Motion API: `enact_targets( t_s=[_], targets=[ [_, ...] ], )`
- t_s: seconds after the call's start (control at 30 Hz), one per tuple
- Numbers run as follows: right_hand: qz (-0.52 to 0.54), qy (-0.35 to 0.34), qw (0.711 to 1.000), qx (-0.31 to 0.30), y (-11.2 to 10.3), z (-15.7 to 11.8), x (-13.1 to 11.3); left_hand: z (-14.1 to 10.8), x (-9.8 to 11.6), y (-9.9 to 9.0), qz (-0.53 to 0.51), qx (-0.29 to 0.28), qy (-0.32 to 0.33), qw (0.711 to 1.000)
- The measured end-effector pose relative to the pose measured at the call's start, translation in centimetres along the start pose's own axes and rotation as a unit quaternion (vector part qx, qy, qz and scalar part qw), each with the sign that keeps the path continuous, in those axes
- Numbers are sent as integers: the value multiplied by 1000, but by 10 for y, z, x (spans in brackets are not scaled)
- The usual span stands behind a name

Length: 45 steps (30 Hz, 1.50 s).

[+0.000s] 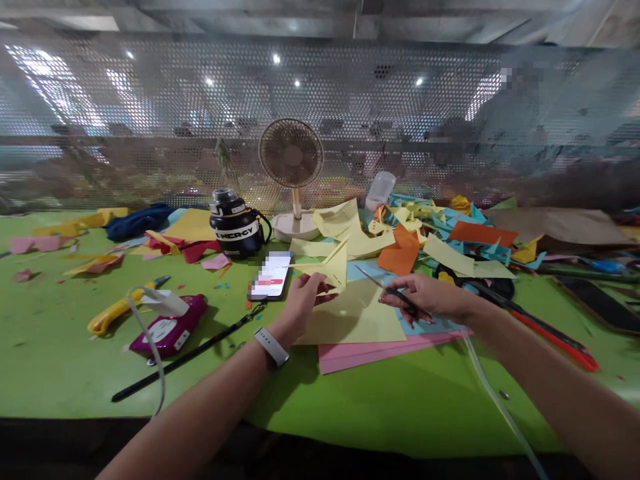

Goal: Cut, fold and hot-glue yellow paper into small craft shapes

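Note:
My left hand (306, 303) pinches a piece of pale yellow paper (336, 265), cut into pointed shapes, above the sheets on the table. In my right hand (425, 297) is a pair of scissors (383, 285), its blades pointing up and left toward that piece but apart from it. Under both hands lie a yellow sheet (365, 323), a blue sheet and a pink sheet (345, 358), stacked askew. A lit phone (271, 277) with a black strap lies just left of my left hand.
The green table (380, 413) also bears a black jug (235, 233), a small fan (292, 155), a purple power strip (167, 330) and a yellow cutter (120, 312). Colored paper scraps (400, 247) pile up behind my right hand. A red-black tool (555, 337) lies right.

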State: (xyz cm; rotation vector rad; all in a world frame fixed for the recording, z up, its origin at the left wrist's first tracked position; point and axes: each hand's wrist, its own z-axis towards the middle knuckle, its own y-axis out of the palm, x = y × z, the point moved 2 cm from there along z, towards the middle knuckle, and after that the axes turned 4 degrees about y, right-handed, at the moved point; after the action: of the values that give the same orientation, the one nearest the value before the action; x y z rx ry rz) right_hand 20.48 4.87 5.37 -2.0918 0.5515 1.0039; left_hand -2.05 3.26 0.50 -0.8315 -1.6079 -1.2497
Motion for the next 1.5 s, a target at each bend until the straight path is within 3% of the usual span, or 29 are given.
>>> enact_targets(
  t_s=[0.17, 0.43, 0.5, 0.6, 0.7, 0.77, 0.83, 0.93, 1.0, 1.03, 1.1, 1.17, 1.2, 1.23, 1.3, 1.33, 1.4, 1.47, 1.5],
  targets=[
    [-147, 32, 985, 87, -13, 15, 11, -1, 5, 2, 11, -12, -4, 1000],
    [-300, -1, 914, 274, -24, 56, 5, -5, 12, 10, 32, -60, -8, 998],
    [-317, -9, 903, 289, -24, 63, 5, -7, 15, 12, 51, -75, -16, 996],
    [-325, -14, 907, 265, -24, 69, 8, -10, 20, 14, 93, -122, -45, 987],
    [-329, -22, 909, 257, -22, 60, 6, -13, 21, 10, 116, -160, -73, 978],
    [-333, -38, 896, 292, -19, 46, 4, -14, 19, 5, 113, -155, -93, 977],
    [-352, -98, 868, 336, -10, 29, 1, -15, 14, 1, 111, -146, -119, 976],
    [-461, -351, 744, 333, 15, 9, -2, -19, 4, -2, 121, -149, -169, 967],
    [-509, -450, 672, 296, 31, 4, 2, -23, 0, -2, 134, -171, -199, 956],
    [-520, -471, 657, 276, 36, 5, 5, -25, 1, -3, 156, -194, -209, 946],
    [-527, -481, 658, 240, 43, 8, 11, -30, 8, -4, 247, -258, -215, 909],
    [-524, -469, 680, 206, 45, 12, 15, -33, 23, -6, 407, -314, -194, 835],
    [-521, -462, 693, 188, 45, 13, 17, -32, 34, -8, 492, -298, -144, 805],
    [-515, -457, 704, 174, 44, 14, 18, -30, 46, -8, 573, -242, -43, 782],
    [-500, -454, 722, 151, 43, 14, 20, -28, 66, -4, 690, -132, 196, 684],
    [-493, -453, 728, 143, 43, 15, 21, -27, 69, 0, 711, -131, 279, 632],
    [-485, -447, 739, 138, 42, 15, 21, -26, 64, 8, 709, -187, 384, 561],
    [-488, -435, 744, 136, 41, 14, 20, -26, 56, 13, 686, -232, 451, 522],
    [-494, -428, 744, 137, 41, 13, 19, -27, 54, 15, 675, -224, 478, 515]
  ],
)
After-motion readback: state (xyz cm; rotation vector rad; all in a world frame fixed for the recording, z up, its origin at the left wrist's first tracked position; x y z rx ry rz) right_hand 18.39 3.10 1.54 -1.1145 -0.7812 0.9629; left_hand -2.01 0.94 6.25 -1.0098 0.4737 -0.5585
